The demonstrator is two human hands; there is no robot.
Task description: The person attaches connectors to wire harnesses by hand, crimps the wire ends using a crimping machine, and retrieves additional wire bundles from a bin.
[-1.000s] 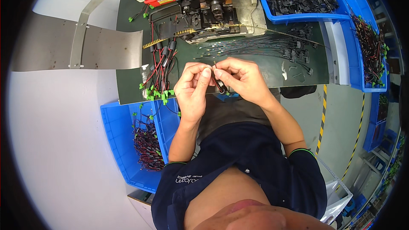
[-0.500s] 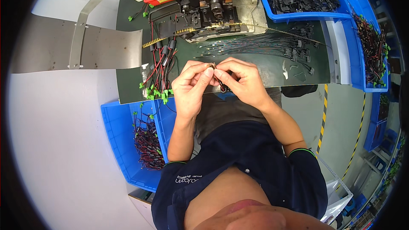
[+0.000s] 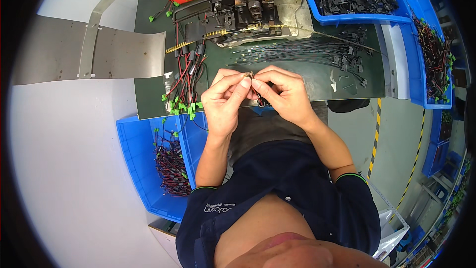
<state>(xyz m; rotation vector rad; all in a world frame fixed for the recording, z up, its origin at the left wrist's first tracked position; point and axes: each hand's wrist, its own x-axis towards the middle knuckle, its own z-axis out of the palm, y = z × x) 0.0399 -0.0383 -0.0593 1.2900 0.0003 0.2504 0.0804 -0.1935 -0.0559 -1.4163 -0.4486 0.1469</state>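
My left hand [image 3: 225, 99] and my right hand [image 3: 285, 97] meet over the near edge of the green bench, thumbs and forefingers pinched together. Between the fingertips is a small dark piece [image 3: 249, 75] with a brownish end, mostly hidden. Below it a black looped part [image 3: 261, 102] hangs beside the right thumb; I cannot make out its kind. To the left of my hands lies a bundle of red and black wires [image 3: 188, 72] with green connectors [image 3: 184, 108]. Beyond my hands, thin dark wires [image 3: 297, 52] with black connectors are spread across the bench.
A crimping machine [image 3: 248, 7] stands at the back, fed by a brass terminal strip [image 3: 176, 48]. Blue bins of wires stand at the back right [image 3: 362, 19] and lower left [image 3: 134, 159]. A curved metal plate [image 3: 129, 54] juts in from the left.
Both hands stay pinched together in nearly the same place. The whole view has shifted very slightly; nothing has been let go or taken up.
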